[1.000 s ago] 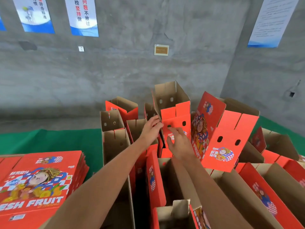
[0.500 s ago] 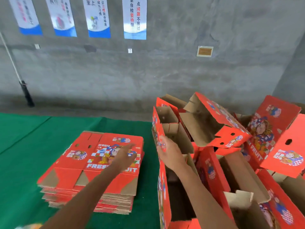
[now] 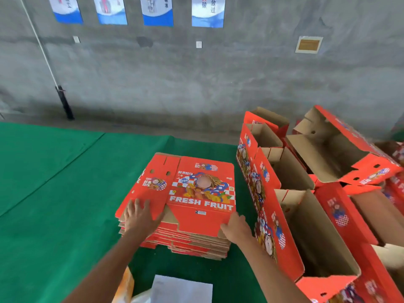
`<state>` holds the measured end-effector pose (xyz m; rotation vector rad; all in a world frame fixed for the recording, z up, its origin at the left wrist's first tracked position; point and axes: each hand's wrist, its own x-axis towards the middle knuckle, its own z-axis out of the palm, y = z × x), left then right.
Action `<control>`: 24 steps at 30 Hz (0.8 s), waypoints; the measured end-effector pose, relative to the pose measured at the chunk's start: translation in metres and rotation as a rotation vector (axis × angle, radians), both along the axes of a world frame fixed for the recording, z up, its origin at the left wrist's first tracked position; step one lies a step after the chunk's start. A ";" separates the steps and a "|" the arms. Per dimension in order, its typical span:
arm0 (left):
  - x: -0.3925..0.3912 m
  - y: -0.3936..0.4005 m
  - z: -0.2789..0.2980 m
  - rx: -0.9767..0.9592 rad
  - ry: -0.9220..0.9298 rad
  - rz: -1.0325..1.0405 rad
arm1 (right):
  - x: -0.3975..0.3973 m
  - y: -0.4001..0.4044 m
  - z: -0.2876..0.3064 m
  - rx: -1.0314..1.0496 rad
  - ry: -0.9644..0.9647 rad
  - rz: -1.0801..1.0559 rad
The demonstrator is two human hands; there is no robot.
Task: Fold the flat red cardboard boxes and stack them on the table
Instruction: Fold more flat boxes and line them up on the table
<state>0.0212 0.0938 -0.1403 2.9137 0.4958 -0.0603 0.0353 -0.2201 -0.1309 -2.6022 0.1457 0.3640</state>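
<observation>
A stack of flat red cardboard boxes (image 3: pixel 185 215) printed "FRESH FRUIT" lies on the green table (image 3: pixel 54 182). My left hand (image 3: pixel 140 217) rests with spread fingers on the near left corner of the top flat box (image 3: pixel 196 189). My right hand (image 3: pixel 236 226) touches that box's near right corner, fingers partly curled at the edge. To the right stands a pile of folded red boxes (image 3: pixel 306 204), open tops showing brown insides.
A grey concrete wall (image 3: pixel 196 84) with posters rises behind the table. A black pole base (image 3: pixel 64 101) stands at the far left. A white paper sheet (image 3: pixel 181 289) and an orange item (image 3: pixel 124 287) lie at the near edge.
My view swung left from the folded boxes to the flat stack. Both hands left the folded boxes and came down onto the near corners of the top flat box.
</observation>
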 end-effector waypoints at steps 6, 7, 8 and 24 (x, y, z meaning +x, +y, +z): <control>-0.001 -0.004 0.003 0.219 0.074 -0.131 | -0.010 0.003 -0.005 0.143 -0.047 -0.158; -0.002 -0.008 0.004 0.261 0.092 -0.139 | -0.014 0.004 -0.004 0.192 -0.076 -0.182; -0.003 -0.012 0.005 0.301 0.106 -0.145 | -0.017 0.005 -0.002 0.244 -0.107 -0.206; -0.096 -0.035 0.139 -0.580 -0.812 0.195 | -0.103 -0.023 0.117 0.781 -0.808 -0.206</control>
